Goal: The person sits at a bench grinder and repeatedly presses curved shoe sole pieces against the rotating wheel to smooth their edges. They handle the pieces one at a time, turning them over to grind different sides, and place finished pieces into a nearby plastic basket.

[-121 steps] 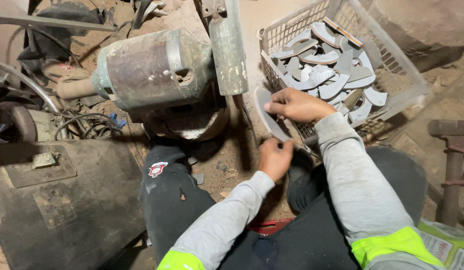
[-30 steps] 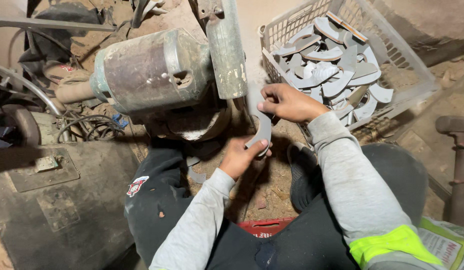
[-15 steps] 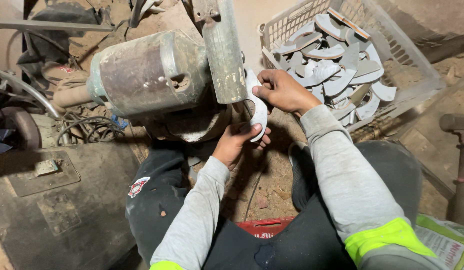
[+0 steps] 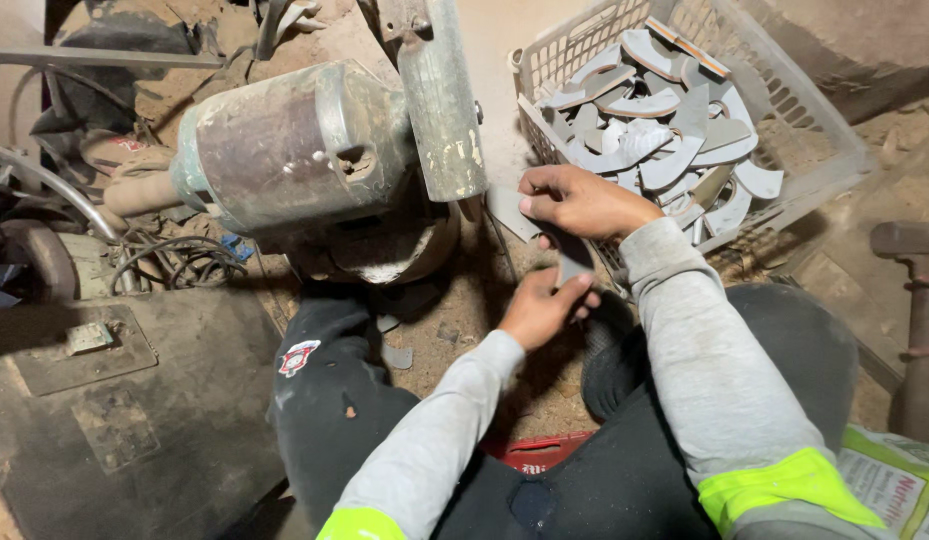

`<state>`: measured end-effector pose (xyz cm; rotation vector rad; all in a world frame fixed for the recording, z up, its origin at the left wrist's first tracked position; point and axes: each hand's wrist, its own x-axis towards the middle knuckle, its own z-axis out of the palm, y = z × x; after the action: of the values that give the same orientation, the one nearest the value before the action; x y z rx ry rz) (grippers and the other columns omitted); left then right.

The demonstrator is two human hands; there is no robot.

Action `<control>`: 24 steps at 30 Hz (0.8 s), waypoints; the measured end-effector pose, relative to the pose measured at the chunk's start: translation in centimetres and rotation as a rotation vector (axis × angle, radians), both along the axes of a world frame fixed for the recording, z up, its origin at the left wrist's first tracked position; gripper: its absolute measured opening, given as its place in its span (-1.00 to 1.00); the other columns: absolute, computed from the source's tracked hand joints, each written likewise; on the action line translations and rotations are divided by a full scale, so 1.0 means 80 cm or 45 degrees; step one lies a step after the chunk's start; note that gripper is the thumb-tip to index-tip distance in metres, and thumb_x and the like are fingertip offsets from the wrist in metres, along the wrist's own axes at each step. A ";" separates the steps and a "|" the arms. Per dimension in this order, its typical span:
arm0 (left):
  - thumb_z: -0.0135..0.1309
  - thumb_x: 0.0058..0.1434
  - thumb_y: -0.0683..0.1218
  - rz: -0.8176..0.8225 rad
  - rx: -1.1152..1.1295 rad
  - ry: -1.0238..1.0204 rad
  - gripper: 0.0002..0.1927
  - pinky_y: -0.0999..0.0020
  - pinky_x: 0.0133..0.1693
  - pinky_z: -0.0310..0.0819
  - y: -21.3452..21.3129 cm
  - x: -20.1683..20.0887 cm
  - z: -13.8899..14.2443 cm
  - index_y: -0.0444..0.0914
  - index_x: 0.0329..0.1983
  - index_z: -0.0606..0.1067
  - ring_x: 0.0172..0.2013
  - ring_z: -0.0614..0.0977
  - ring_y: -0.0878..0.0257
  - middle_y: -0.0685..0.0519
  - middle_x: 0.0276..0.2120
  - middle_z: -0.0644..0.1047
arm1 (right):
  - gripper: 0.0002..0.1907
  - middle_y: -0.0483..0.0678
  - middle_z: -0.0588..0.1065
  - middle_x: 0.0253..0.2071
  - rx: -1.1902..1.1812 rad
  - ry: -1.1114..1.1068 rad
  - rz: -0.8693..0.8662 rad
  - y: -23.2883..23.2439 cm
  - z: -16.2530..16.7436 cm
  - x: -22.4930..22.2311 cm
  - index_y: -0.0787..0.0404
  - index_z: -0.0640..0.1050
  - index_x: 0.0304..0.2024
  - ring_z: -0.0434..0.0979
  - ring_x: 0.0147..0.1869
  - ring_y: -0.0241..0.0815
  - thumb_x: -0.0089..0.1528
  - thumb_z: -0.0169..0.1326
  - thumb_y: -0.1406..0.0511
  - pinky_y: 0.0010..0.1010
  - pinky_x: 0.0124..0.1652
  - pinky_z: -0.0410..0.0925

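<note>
A curved grey metal blade is held between both hands just right of the grinder's wheel guard. My right hand grips its upper end, next to the guard. Lower down, my left hand pinches the blade's other end. The rusty motor housing of the grinder sits to the left, above my left knee. Behind my right hand, a white plastic crate holds several more curved blades.
A dark metal plate lies on the floor at the lower left, with cables and a hose beyond it. A rusty metal post stands at the right edge. A red crate shows between my legs.
The blade has come slightly away from the grinder's wheel guard and both hands have shifted right and down with it, the left hand now gripping its lower end.
</note>
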<state>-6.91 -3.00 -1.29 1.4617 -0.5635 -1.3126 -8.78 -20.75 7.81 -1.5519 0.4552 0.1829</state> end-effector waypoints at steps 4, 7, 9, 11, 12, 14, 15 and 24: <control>-0.01 0.41 0.02 0.058 -0.086 0.105 -0.62 0.39 -0.36 0.57 -0.036 -0.014 -0.018 -0.44 -0.18 0.56 -0.39 0.65 0.28 -0.01 -0.34 0.64 | -0.77 -0.11 0.48 -0.46 -0.399 -0.189 0.059 -0.002 0.013 0.004 0.29 0.52 -0.24 0.42 -0.39 -0.29 0.31 0.08 0.22 -0.34 -0.34 0.37; 0.03 0.37 -0.06 0.099 -0.086 0.084 -0.66 0.36 -0.35 0.57 -0.045 -0.016 -0.022 -0.48 -0.26 0.58 -0.43 0.66 0.22 -0.08 -0.41 0.63 | -0.79 -0.08 0.52 -0.46 -0.548 -0.202 0.049 0.000 0.018 0.007 0.29 0.54 -0.25 0.45 -0.39 -0.27 0.29 0.11 0.24 -0.34 -0.31 0.38; 0.03 0.34 -0.07 0.107 -0.053 0.070 -0.67 0.37 -0.36 0.57 -0.048 -0.016 -0.023 -0.47 -0.30 0.59 -0.46 0.65 0.22 -0.09 -0.44 0.63 | -0.79 -0.04 0.53 -0.46 -0.532 -0.105 0.037 -0.001 0.021 0.009 0.28 0.53 -0.25 0.48 -0.41 -0.22 0.28 0.09 0.23 -0.31 -0.31 0.40; 0.04 0.33 -0.08 0.121 -0.044 0.077 -0.67 0.38 -0.36 0.56 -0.050 -0.016 -0.023 -0.48 -0.33 0.59 -0.48 0.65 0.21 -0.09 -0.46 0.63 | -0.79 0.01 0.53 -0.45 -0.629 -0.179 0.056 -0.002 0.023 0.011 0.29 0.54 -0.24 0.48 -0.38 -0.17 0.28 0.10 0.24 -0.28 -0.26 0.39; 0.04 0.33 -0.08 0.134 -0.054 0.089 -0.67 0.37 -0.36 0.57 -0.051 -0.016 -0.022 -0.48 -0.34 0.59 -0.48 0.65 0.21 -0.10 -0.47 0.63 | -0.80 0.03 0.53 -0.45 -0.678 -0.217 0.068 -0.002 0.023 0.013 0.30 0.55 -0.24 0.47 -0.36 -0.14 0.28 0.10 0.25 -0.26 -0.24 0.39; 0.05 0.32 -0.08 0.149 -0.061 0.090 -0.66 0.37 -0.37 0.57 -0.053 -0.015 -0.019 -0.49 -0.36 0.59 -0.48 0.65 0.21 -0.10 -0.47 0.63 | -0.80 0.05 0.54 -0.42 -0.688 -0.245 0.061 -0.002 0.025 0.015 0.31 0.55 -0.24 0.48 -0.34 -0.11 0.28 0.11 0.26 -0.25 -0.22 0.38; 0.05 0.32 -0.08 0.152 -0.055 0.082 -0.66 0.37 -0.37 0.57 -0.054 -0.015 -0.017 -0.49 -0.36 0.60 -0.48 0.65 0.21 -0.09 -0.47 0.63 | -0.80 0.07 0.55 -0.41 -0.692 -0.258 0.058 -0.002 0.025 0.016 0.31 0.55 -0.24 0.48 -0.34 -0.10 0.28 0.11 0.26 -0.25 -0.21 0.38; 0.10 0.26 -0.07 0.242 -0.010 0.058 -0.65 0.34 -0.46 0.51 -0.057 -0.016 0.000 -0.49 -0.49 0.53 -0.56 0.64 0.21 -0.06 -0.54 0.58 | -0.79 0.11 0.54 -0.41 -0.733 -0.222 0.105 -0.004 0.028 0.021 0.32 0.54 -0.23 0.48 -0.34 -0.04 0.28 0.10 0.26 -0.21 -0.22 0.37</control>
<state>-8.23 -7.55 -1.28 1.4381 -0.3892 -1.1891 -7.13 -21.10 10.05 -2.1321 0.3186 -0.0276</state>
